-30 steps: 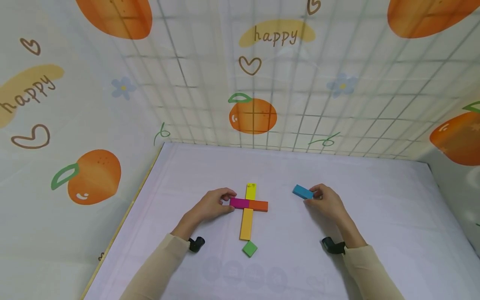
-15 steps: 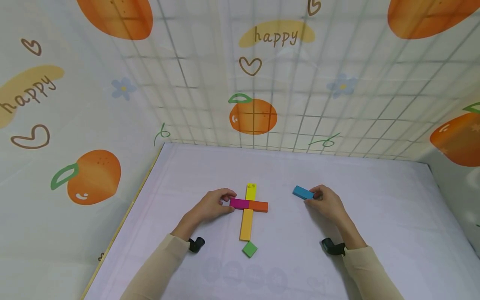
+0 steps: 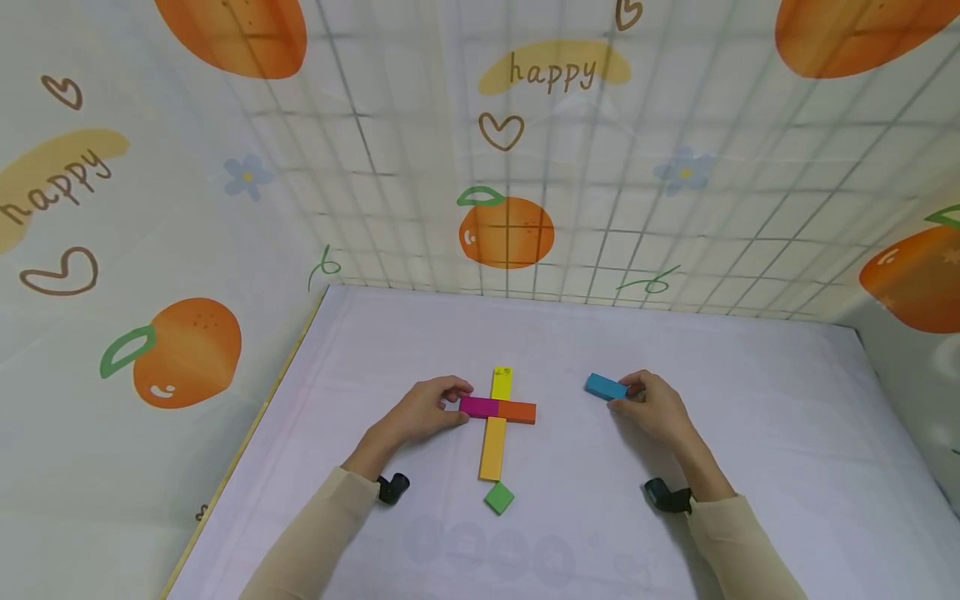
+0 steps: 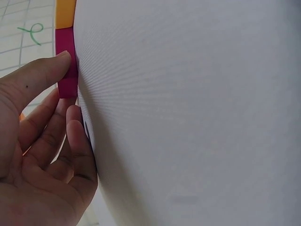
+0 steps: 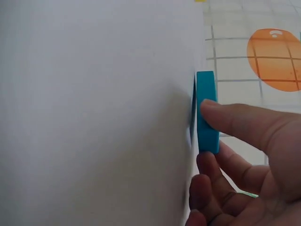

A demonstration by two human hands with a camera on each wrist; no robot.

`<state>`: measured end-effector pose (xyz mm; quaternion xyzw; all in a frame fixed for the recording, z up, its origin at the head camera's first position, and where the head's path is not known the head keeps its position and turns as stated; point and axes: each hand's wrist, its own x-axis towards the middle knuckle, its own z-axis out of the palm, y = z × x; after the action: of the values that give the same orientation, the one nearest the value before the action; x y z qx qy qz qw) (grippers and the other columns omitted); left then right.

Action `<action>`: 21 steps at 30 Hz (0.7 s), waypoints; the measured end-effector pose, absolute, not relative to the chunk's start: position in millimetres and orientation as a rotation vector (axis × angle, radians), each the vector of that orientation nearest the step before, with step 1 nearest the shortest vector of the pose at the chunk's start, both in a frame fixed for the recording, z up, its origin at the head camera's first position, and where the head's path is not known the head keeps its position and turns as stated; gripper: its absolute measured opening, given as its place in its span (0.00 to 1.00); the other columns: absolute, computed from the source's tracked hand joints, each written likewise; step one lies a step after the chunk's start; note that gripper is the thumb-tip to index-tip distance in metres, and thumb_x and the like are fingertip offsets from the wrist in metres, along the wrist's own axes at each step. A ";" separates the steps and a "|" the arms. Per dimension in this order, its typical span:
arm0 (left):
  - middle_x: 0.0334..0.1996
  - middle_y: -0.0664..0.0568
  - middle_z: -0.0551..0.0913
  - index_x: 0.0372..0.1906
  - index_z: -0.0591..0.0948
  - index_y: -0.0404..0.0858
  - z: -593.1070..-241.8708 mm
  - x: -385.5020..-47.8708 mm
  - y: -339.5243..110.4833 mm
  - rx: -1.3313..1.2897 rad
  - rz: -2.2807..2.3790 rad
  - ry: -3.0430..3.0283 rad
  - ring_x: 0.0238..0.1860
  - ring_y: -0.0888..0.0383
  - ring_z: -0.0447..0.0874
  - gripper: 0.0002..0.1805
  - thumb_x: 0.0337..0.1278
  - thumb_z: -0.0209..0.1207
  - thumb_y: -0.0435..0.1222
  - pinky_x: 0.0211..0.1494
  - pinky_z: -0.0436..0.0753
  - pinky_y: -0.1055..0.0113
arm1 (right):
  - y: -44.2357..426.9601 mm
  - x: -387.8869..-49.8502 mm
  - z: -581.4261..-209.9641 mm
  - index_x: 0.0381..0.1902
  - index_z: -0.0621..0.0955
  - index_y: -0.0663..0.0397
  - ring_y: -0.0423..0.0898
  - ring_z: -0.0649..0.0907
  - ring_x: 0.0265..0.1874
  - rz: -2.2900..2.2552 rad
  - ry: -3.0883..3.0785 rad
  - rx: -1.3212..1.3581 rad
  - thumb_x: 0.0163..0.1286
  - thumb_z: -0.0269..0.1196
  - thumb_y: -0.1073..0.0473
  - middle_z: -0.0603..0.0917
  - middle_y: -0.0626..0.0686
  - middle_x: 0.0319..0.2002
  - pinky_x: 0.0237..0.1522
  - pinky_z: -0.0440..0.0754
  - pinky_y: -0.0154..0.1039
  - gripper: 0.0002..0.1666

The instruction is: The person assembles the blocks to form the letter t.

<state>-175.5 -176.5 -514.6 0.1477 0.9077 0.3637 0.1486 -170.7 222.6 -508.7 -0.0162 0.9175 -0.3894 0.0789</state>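
In the head view my left hand (image 3: 427, 410) pinches the left end of a magenta block (image 3: 478, 407), the thumb lying on its near side in the left wrist view. That block meets an orange block (image 3: 517, 412) end to end. A bright yellow block (image 3: 502, 383) extends behind the pair, and an amber-yellow block (image 3: 492, 448) extends in front. Off to the right, my right hand (image 3: 656, 406) pinches a blue block (image 3: 604, 387) by its right end. A narrow gap and shadow show between the blue block (image 5: 207, 132) and the table in the right wrist view.
A green square block (image 3: 499, 498) lies turned like a diamond at the near end of the amber block. The white-covered table (image 3: 765, 400) is bordered by a cloth backdrop (image 3: 420, 233) printed with oranges, at the back and sides.
The blue block in my right hand has shifted very slightly toward the near side and turned a little flatter. My left hand and the blocks in the middle stay where they were.
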 end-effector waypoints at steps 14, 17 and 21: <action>0.42 0.60 0.80 0.56 0.82 0.46 -514.4 -175.7 -177.9 0.457 1.085 2.603 0.46 0.57 0.75 0.22 0.55 0.72 0.36 0.51 0.77 0.61 | 213.4 -152.7 -494.0 0.55 0.78 0.65 0.50 0.77 0.33 -1.155 2.796 -0.144 0.65 0.71 0.58 0.80 0.62 0.45 0.30 0.75 0.42 0.25; 0.42 0.59 0.80 0.56 0.82 0.46 -513.4 -175.5 -177.9 0.452 1.085 2.599 0.46 0.57 0.75 0.22 0.55 0.72 0.36 0.51 0.77 0.61 | 211.9 -148.9 -494.0 0.54 0.79 0.65 0.49 0.76 0.31 -1.155 2.813 -0.170 0.64 0.71 0.58 0.80 0.61 0.44 0.29 0.74 0.41 0.24; 0.42 0.59 0.80 0.56 0.82 0.46 -513.3 -174.7 -177.6 0.447 1.079 2.598 0.45 0.57 0.75 0.22 0.55 0.72 0.36 0.51 0.77 0.62 | 210.2 -143.6 -494.7 0.53 0.80 0.63 0.48 0.75 0.30 -1.173 2.828 -0.196 0.63 0.72 0.58 0.80 0.60 0.43 0.27 0.73 0.40 0.24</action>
<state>-174.7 -177.6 -513.3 0.1553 0.9023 0.3747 0.1459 -143.6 210.2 -494.7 -0.0639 0.9211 -0.3822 0.0370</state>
